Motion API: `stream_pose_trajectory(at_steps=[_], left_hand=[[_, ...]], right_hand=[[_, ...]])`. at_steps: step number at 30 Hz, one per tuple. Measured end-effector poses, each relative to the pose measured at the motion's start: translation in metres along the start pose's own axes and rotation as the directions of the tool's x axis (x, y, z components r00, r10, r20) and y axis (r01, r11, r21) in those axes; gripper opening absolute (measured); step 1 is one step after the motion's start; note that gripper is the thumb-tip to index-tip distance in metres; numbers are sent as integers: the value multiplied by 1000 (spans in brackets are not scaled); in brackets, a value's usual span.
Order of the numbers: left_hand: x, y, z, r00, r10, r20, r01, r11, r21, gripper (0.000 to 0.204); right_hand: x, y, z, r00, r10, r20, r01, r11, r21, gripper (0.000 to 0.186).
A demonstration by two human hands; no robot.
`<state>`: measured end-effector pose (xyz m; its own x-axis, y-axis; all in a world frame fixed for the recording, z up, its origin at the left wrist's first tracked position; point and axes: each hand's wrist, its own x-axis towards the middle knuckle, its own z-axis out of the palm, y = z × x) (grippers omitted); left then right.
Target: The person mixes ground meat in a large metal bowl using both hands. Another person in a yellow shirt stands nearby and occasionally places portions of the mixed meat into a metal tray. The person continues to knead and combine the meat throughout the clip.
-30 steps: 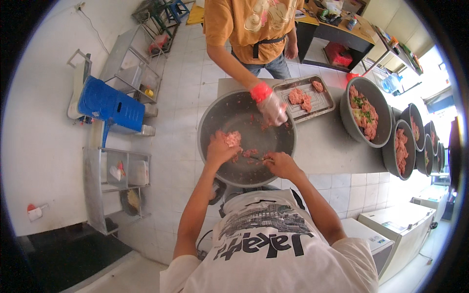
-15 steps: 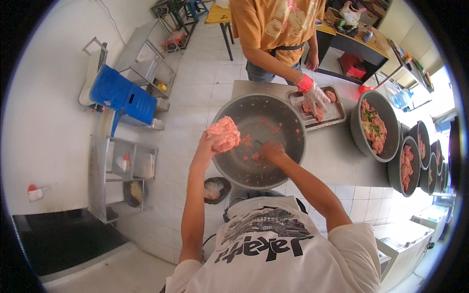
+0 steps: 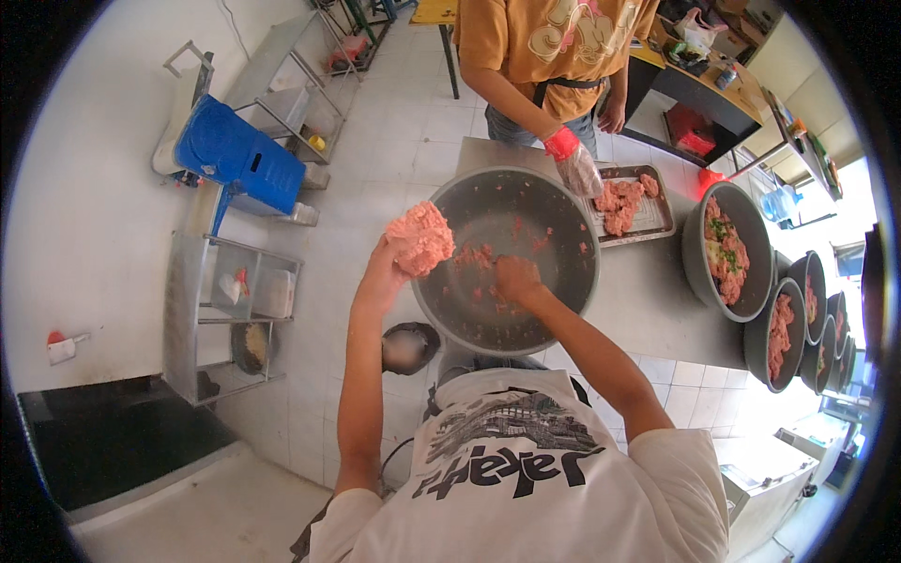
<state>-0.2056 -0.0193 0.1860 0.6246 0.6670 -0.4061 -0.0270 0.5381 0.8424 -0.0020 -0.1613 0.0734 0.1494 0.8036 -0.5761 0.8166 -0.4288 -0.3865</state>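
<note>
– How far along, by the look of it?

– Mostly gathered, at a guess: one big meat lump [image 3: 419,238] up in the left hand [image 3: 378,272], with only scraps [image 3: 479,255] scattered over the bottom and sides of the large grey tub [image 3: 479,211].

– And left over?

– Apparently just those scraps. Farther right on the worktop [image 3: 638,310], smaller tubs [image 3: 755,352] with meat inside, one topped with chopped greens [image 3: 721,230]. At the far side, a metal tray [image 3: 648,223] with a few meat pieces [image 3: 618,202], and near its left edge a co-worker's gloved hand [image 3: 579,174].

– Where to find the lump, relative to the fingers?

– Cupped in the left hand, fingers holding from below and mostly hidden; at the large tub's left rim, height above it hard to tell.

– And the right hand [image 3: 516,279]?

– Inside the large tub, apart from the lump, beside scraps. Fingers apparently curled; impossible to tell whether around anything.
</note>
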Motion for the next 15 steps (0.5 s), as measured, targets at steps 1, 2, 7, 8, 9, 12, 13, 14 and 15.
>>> stream_pose_trajectory(at_steps=[1,2,7,8,9,12,13,14,15], left_hand=[[1,1,1,999,28,34,-28,1000,7,58],[1,2,3,999,29,20,-30,999,23,58],[3,10,13,998,46,49,-48,998,46,60],[1,11,13,998,36,55,-38,999,37,60],[-1,12,12,998,30,60,-31,999,26,61],[-4,9,5,992,-52,114,63,994,-92,62],[-2,5,4,994,-50,98,57,996,-74,61],[0,1,4,995,-46,84,51,997,-55,61],[4,-3,4,996,-41,75,44,999,-31,61]], right_hand=[[-1,-4,2,998,-8,-64,4,998,-59,31],[-1,-4,5,995,-103,-10,103,994,-29,32],[16,-7,35,956,-170,-240,111,965,-239,29],[16,3,31,944,-74,-322,23,987,-158,28],[15,24,15,956,17,-292,-45,995,-90,28],[-11,77,-33,952,-49,-302,128,960,247,31],[-26,88,-45,923,-119,-366,214,948,234,33],[-40,93,-52,937,-55,-344,181,922,344,34],[-56,97,-59,947,8,-320,145,881,451,34]])
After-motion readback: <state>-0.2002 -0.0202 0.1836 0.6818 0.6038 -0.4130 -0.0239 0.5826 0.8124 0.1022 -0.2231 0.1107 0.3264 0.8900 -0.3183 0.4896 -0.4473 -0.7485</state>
